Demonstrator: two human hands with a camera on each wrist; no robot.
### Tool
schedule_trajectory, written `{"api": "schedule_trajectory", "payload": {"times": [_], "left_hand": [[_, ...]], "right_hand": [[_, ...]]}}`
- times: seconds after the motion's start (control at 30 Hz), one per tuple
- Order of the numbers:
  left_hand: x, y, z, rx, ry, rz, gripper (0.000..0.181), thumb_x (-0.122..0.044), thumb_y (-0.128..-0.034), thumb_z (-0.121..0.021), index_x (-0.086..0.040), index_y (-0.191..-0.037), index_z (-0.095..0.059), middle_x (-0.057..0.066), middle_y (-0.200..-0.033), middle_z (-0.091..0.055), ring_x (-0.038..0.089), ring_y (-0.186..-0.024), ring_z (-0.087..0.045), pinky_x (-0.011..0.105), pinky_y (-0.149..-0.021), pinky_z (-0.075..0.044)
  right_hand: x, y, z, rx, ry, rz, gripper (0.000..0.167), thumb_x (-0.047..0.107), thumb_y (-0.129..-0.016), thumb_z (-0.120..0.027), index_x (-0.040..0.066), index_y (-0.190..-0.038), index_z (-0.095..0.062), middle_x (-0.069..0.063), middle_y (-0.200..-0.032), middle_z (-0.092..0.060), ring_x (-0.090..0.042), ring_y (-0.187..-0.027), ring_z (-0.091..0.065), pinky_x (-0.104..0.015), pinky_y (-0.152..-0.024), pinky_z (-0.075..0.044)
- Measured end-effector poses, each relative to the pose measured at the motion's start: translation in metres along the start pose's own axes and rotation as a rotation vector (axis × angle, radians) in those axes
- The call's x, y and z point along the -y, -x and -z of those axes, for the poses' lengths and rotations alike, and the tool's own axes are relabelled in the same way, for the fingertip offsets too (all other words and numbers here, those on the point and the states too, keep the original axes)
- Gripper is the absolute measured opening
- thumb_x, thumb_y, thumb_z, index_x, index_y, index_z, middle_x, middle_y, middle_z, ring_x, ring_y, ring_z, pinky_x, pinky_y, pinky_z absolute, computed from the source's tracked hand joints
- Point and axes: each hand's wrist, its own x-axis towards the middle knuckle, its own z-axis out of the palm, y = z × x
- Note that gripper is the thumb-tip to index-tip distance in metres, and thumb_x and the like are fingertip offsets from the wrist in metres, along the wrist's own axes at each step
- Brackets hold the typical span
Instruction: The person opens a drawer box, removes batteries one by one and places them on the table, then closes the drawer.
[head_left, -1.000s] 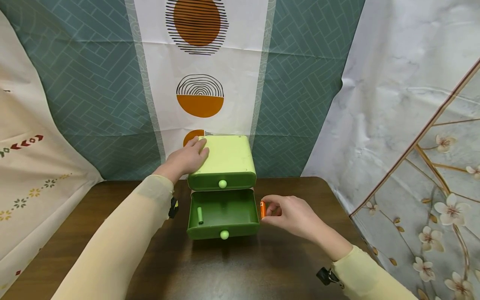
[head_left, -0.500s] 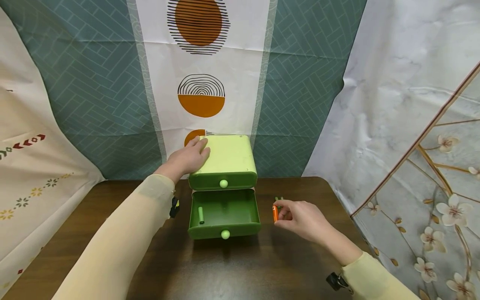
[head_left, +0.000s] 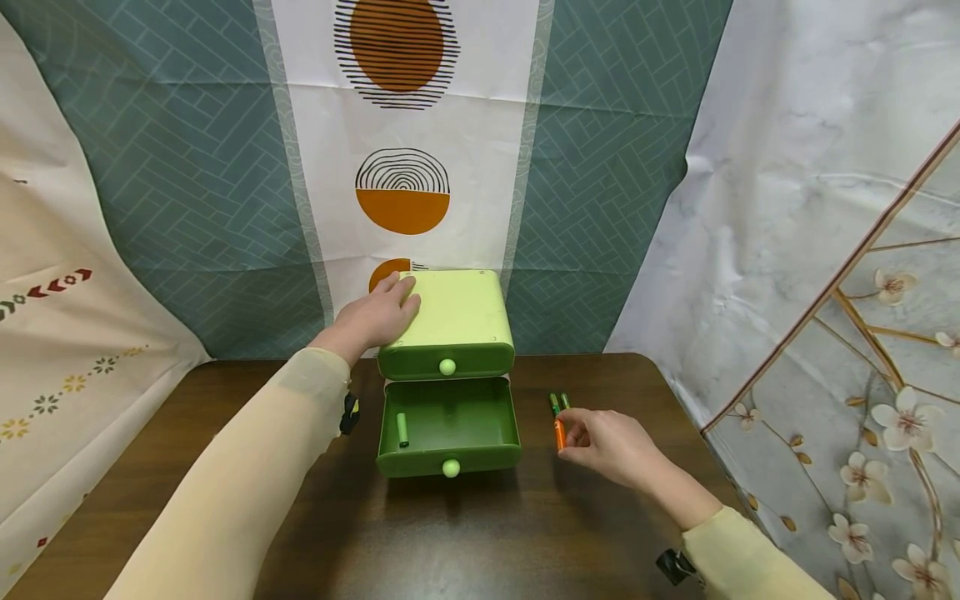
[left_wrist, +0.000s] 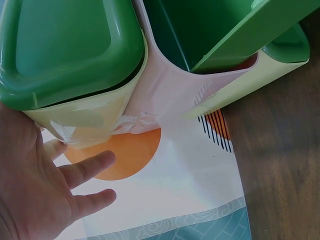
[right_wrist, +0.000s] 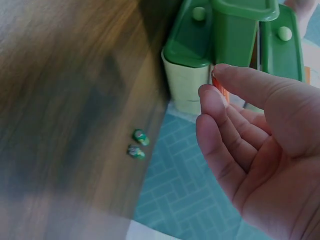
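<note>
A small drawer cabinet (head_left: 453,308) with a pale yellow top stands at the back of the table. My left hand (head_left: 371,315) rests on the left of its top, fingers spread straight. Below the closed top drawer, a green drawer (head_left: 483,417) is pulled out; a light green battery-like cylinder (head_left: 402,430) lies at its left. To the right, my right hand (head_left: 611,446) pinches an orange battery (head_left: 559,435) between thumb and fingertips. Just behind it two green batteries (right_wrist: 141,136) are on the table, partly hidden by the hand in the head view.
The dark wooden table (head_left: 450,542) reaches out in front of the cabinet. A patterned cloth (head_left: 592,208) hangs close behind. Light cloths close off the left side and the right side (head_left: 787,250). In the left wrist view, a pink middle shell (left_wrist: 165,95) sits between yellow ones.
My right hand has carried the orange battery rightward, away from beside the open drawer, and lowered it near the green batteries, which have come into view. The left hand has stayed on the cabinet.
</note>
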Motion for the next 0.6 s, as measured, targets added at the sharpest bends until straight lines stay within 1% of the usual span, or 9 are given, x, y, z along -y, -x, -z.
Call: {"api": "schedule_trajectory", "payload": {"times": [0.2, 0.43, 0.6], "left_hand": [[-0.002, 0.003, 0.001, 0.002, 0.010, -0.005, 0.070, -0.050, -0.1196, -0.024, -0.016, -0.180, -0.016, 0.015, -0.185, -0.001, 0.037, -0.170, -0.006, 0.065, -0.131, -0.021], [-0.002, 0.002, 0.001, -0.006, 0.014, -0.002, 0.069, -0.048, -0.1198, -0.025, -0.016, -0.180, -0.016, 0.016, -0.185, -0.002, 0.037, -0.170, -0.007, 0.065, -0.130, -0.023], [-0.002, 0.002, 0.001, -0.006, 0.006, -0.001, 0.070, -0.050, -0.1193, -0.024, -0.016, -0.180, -0.016, 0.016, -0.185, -0.002, 0.038, -0.170, -0.008, 0.066, -0.130, -0.023]], "right_hand": [[-0.010, -0.002, -0.009, 0.028, 0.003, -0.028, 0.048, 0.022, -0.092, -0.093, 0.006, -0.134, -0.076, 0.022, -0.086, -0.069, 0.002, -0.073, -0.062, -0.031, -0.068, -0.053], [-0.022, -0.005, -0.020, 0.044, 0.004, -0.053, 0.047, 0.020, -0.091, -0.093, 0.005, -0.132, -0.076, 0.020, -0.084, -0.069, 0.001, -0.072, -0.061, -0.031, -0.067, -0.053], [-0.029, -0.007, -0.026, 0.064, 0.008, -0.075, 0.047, 0.018, -0.091, -0.093, 0.004, -0.132, -0.077, 0.017, -0.086, -0.070, -0.001, -0.073, -0.061, -0.032, -0.068, -0.053]]}}
